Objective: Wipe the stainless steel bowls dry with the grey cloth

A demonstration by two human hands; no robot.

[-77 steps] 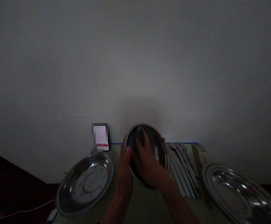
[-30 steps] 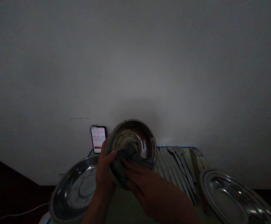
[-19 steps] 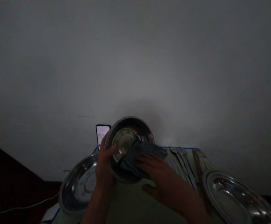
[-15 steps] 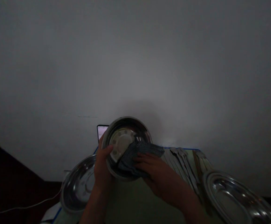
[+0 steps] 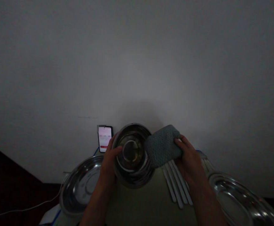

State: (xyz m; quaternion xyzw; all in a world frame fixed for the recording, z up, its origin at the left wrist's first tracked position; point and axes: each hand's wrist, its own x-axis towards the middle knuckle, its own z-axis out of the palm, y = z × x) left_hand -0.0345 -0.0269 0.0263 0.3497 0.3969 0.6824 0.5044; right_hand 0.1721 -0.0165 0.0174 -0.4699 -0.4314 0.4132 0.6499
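Note:
A shiny metal bowl [image 5: 134, 175] is tilted toward me above the table, its inside facing the camera. My left hand [image 5: 108, 163] grips its left side, thumb over the rim and the other fingers hidden behind. To the right, my right hand [image 5: 189, 157] pinches a grey-green textured cleaning cloth [image 5: 164, 146] by its right end. The cloth is spread fairly flat, and its left edge overlaps the bowl's right rim; whether they touch I cannot tell.
A phone [image 5: 105, 139] with a lit timer leans on the wall behind the bowl. One large metal basin [image 5: 68, 191] stands left, another metal basin [image 5: 238, 201] right. Several pieces of cutlery [image 5: 177, 185] lie on the greenish tabletop [image 5: 141, 207]. A white cable [image 5: 28, 207] hangs at left.
My right hand has drawn the cloth out of the bowl, to the right and up, and it now shows its flat face. The bowl has shifted slightly right and down, uncovering the phone.

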